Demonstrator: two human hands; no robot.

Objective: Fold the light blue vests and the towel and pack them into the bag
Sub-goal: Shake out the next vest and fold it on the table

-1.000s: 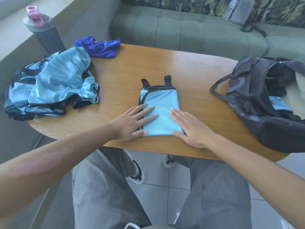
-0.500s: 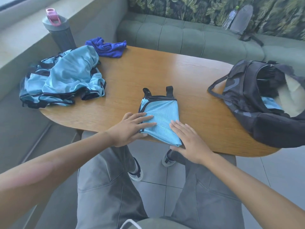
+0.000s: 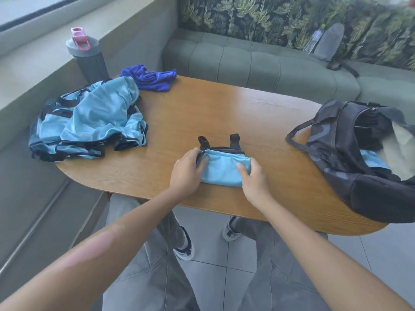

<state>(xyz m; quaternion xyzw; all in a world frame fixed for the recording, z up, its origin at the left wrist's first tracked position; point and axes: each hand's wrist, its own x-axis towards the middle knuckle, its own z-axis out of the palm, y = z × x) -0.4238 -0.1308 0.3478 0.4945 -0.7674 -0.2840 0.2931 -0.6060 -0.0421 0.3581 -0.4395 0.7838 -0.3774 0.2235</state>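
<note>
My left hand (image 3: 186, 173) has its grip closed on the left end of the folded vest (image 3: 222, 168), with the fingers curled around the edge where the black trim is. My right hand (image 3: 254, 176) grips the right end, the thumb on top of the cloth and the fingers wrapped behind it. The folded vest is a small light blue bundle on the table (image 3: 224, 113), near the front edge, and two black straps stick out at its far side. To the left on the table I see the pile of vests (image 3: 94, 117), not folded, light blue with black borders. Just behind this pile lies the towel (image 3: 150, 79), dark blue and crumpled, and beside it stands a grey bottle (image 3: 88, 57) with a pink lid. At the right end of the table is the bag (image 3: 350, 153), dark and open, with something light blue inside. Behind the table is a green sofa (image 3: 258, 63).
</note>
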